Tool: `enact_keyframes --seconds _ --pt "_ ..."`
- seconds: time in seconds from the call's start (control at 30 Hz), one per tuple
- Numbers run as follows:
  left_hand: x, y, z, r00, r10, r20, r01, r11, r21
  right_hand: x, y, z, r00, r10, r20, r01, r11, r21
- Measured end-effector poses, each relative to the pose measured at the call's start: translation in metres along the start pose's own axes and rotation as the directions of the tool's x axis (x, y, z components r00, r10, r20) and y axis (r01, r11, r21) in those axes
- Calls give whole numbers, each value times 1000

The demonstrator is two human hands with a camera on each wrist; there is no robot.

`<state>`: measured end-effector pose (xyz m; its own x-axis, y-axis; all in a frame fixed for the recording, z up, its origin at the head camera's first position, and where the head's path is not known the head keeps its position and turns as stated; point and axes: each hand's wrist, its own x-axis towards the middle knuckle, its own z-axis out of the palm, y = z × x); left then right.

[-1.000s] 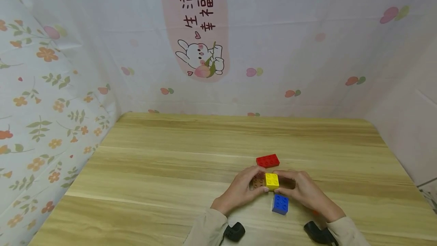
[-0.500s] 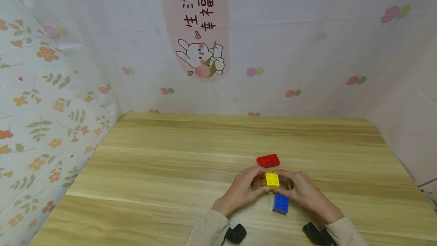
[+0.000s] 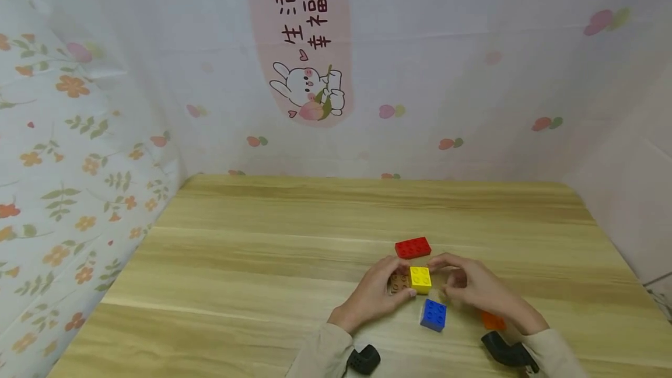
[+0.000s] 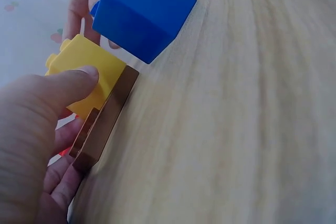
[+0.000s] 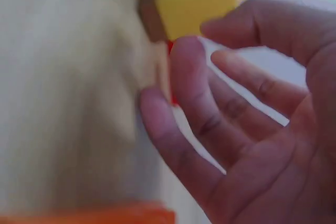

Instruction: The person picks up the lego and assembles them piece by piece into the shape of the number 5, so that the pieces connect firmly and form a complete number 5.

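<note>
1. Head view: on the table, right of its middle and well short of the far edge, the yellow brick was seen on top of the brown brick, at the end toward the table's right edge. Bare brown studs were left showing toward the left edge.
2. Both stacked bricks were grasped by the left hand; in the left wrist view its thumb was laid against the yellow side, with the fingers around the brown end.
3. Nothing was gripped by the right hand. Its fingers were loosely bent beside the stack, toward the right edge; whether the yellow brick was touched by a fingertip could not be told.
4. The red brick was placed nearest the far edge, the blue brick just on the near side of the stack, and the orange brick, partly covered by the right arm, farther toward the right edge.
5. The step in hand was judged to be joining yellow to brown, seemingly all but finished.
6. For the next move, a loose brick would probably need to be picked up by the right hand, with the base kept steady.
</note>
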<state>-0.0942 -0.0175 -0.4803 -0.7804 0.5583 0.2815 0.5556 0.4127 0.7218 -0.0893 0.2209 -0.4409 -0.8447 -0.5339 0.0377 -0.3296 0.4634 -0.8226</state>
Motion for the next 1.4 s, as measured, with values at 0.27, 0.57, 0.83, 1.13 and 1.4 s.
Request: enact_keyframes --seconds 0.27,0.57,0.83,1.13,1.4 --pt "0 -1 0 999 -37 -1 37 999 -7 6 0 -15 981 -45 -189 4 978 -209" --pt "-1 -2 1 1000 -18 -15 18 1000 -11 31 -7 -9 987 -44 -152 -6 949 -316" --pt "0 -2 0 1000 -3 -13 3 1000 6 51 -5 5 993 -77 -89 39 928 -370" --pt "1 0 -1 1000 -29 4 29 999 34 53 -2 8 994 -58 -93 17 921 -389" --pt "1 0 -1 1000 -29 5 29 999 33 57 -1 12 993 -72 -89 32 920 -391"
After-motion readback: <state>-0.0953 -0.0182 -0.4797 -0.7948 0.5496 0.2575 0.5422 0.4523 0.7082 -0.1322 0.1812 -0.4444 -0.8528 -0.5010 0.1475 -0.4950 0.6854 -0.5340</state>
